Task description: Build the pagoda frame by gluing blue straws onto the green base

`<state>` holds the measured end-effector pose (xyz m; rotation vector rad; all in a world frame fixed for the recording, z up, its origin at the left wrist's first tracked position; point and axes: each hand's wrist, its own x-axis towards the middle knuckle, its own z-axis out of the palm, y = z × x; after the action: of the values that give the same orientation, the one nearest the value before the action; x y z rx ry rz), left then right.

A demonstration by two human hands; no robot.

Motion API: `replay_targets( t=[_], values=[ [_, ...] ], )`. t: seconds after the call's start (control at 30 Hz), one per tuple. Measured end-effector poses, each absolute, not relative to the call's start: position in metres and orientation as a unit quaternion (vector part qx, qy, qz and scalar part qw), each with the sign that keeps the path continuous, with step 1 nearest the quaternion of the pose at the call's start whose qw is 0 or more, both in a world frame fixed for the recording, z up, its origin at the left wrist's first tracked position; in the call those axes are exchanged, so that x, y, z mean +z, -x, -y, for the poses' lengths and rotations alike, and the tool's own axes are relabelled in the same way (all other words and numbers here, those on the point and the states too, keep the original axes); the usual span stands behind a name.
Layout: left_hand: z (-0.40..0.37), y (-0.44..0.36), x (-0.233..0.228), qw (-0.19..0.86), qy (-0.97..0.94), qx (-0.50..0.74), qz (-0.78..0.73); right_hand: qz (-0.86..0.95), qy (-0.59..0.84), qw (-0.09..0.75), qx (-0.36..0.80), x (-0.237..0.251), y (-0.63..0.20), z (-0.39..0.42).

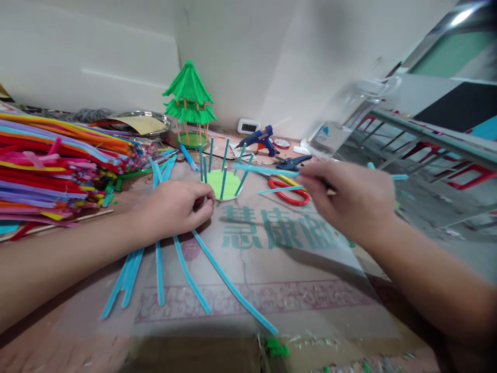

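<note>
Pinching a blue strip (267, 170), the right hand (345, 194) is right of the green base (216, 182), seemingly leaving one end free, while the left hand (180, 204) curls at the base's near left over loose strips (159, 274), whether gripping any I cannot tell.

One head-worn camera looks forward and down from the person's own eye side, over the tabletop (34, 355), with the left forearm (93, 243) and right forearm (435, 280) reaching in from the lower sides and the left fingers (202, 208) and right fingers (310, 185) near the lens. The wide view spans from the tabletop's near part at the bottom to the pale wall (240, 52) facing it, and rightward onto the floor (411, 212) farther off.
</note>
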<state>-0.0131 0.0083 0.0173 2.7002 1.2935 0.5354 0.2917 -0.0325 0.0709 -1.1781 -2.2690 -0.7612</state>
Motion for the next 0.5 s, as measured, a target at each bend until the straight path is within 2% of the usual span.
replay_targets(
  t=[0.1,0.17,0.3,0.33,0.4,0.5],
  values=[
    [-0.006,0.011,0.018,0.038,-0.902,0.153,-0.401,0.791,0.441,0.292,-0.308,0.085,-0.299,0.028],
    [-0.004,0.01,0.017,0.022,-0.91,0.144,-0.389,0.781,0.469,0.313,-0.269,0.092,-0.306,0.019],
    [-0.005,0.01,0.014,0.009,-0.913,0.141,-0.384,0.733,0.52,0.437,0.045,0.112,-0.329,-0.009],
    [-0.005,0.01,0.013,0.012,-0.913,0.14,-0.383,0.715,0.522,0.458,0.082,0.118,-0.337,-0.014],
    [-0.006,0.011,0.012,0.02,-0.913,0.14,-0.382,0.694,0.532,0.483,0.048,0.128,-0.349,-0.018],
    [-0.006,0.011,0.015,0.029,-0.911,0.154,-0.381,0.7,0.518,0.484,-0.082,0.131,-0.354,-0.006]
  ],
)
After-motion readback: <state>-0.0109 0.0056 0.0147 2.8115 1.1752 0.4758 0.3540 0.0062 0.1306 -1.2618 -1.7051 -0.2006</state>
